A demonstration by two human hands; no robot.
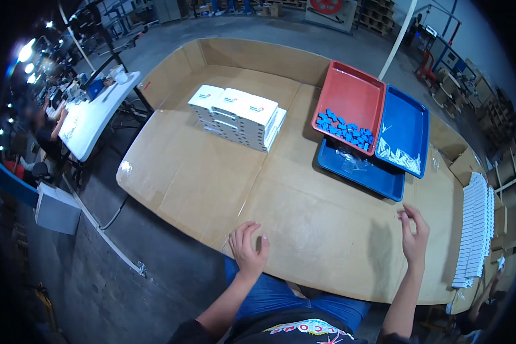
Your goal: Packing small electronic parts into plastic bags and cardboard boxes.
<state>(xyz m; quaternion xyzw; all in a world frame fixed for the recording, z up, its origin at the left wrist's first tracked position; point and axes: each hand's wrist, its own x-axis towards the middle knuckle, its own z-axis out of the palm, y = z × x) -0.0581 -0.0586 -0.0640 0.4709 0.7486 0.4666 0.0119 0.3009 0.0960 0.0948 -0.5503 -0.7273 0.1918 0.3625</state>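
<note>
My left hand (247,246) rests flat on the near edge of the cardboard-covered table (212,178), fingers spread, holding nothing. My right hand (414,232) hovers over the table to the right with fingers loosely curled; whether it pinches something tiny I cannot tell. Beyond it sit a red tray (355,92) with several small blue parts (345,129), a blue tray (410,123) with white parts (398,155), and a lower blue tray (378,178) with clear plastic bags (350,157).
A stack of white boxes (238,114) stands at the table's middle back. A long row of white boxes (476,229) lines the right edge. A white table (97,114) with another person is at far left; a white box (57,209) sits on the floor.
</note>
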